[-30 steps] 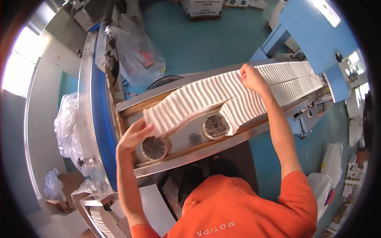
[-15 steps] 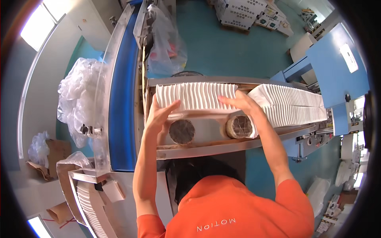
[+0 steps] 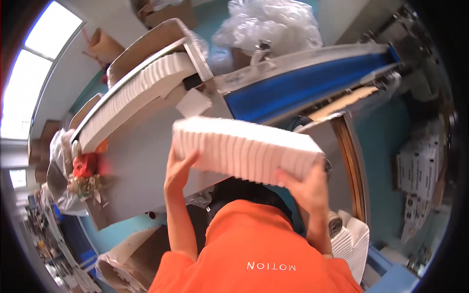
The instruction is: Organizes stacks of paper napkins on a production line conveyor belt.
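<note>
Off the machine now, both hands (image 3: pixel 178 171) lift the white stack (image 3: pixel 244 149).

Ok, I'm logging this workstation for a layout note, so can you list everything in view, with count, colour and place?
block of stacked white sheets: one, white, held in the air at centre
row of stacked white sheets: one, white, in the metal chute upper left
conveyor belt: one, blue, upper right
crumpled plastic bags: a heap, clear, top centre
cartons: several, white, stacked far right
red object: one, left edge of the machine
orange shirt: one, bottom centre
left hand: one, at the block's left end
right hand: one, at the block's right end
</note>
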`<control>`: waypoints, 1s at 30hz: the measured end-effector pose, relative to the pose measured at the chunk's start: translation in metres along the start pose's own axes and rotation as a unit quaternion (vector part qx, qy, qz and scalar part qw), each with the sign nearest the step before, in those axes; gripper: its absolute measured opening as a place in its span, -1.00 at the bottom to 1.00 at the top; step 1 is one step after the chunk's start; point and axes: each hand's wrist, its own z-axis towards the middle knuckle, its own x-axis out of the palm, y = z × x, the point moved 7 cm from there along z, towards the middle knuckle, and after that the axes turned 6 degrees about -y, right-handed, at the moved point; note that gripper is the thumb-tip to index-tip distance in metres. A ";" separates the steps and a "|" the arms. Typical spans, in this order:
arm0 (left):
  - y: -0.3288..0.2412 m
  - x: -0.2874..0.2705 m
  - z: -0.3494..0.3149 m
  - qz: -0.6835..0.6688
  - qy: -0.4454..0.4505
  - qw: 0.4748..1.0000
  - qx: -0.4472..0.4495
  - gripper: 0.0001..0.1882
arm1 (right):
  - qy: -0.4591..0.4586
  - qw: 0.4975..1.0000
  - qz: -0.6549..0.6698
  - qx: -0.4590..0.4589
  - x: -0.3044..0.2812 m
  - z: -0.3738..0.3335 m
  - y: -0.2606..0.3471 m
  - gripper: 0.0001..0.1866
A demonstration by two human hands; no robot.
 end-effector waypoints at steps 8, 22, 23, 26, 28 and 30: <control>0.017 -0.161 -0.089 0.225 -0.295 0.928 -0.034 -0.11 | 0.161 0.965 -0.041 -0.203 0.209 0.057 -0.015 -0.46; -0.004 -0.167 -0.092 0.332 -0.433 0.834 0.080 -0.08 | 0.202 0.920 0.287 0.174 0.200 0.094 -0.090 -0.54; 0.003 -0.186 -0.094 0.262 -0.462 0.846 0.048 -0.15 | 0.209 0.941 0.231 0.134 0.204 0.086 -0.078 -0.52; 0.013 -0.238 -0.086 0.196 -0.455 0.866 0.067 -0.30 | 0.236 0.970 0.005 -0.061 0.221 0.062 -0.026 -0.49; 0.019 -0.248 -0.083 0.146 -0.405 0.902 0.037 -0.31 | 0.263 0.951 0.153 0.051 0.234 0.068 -0.048 -0.52; 0.028 -0.251 -0.080 0.042 -0.308 0.950 -0.020 -0.33 | 0.274 0.862 0.334 0.265 0.235 0.063 -0.068 -0.52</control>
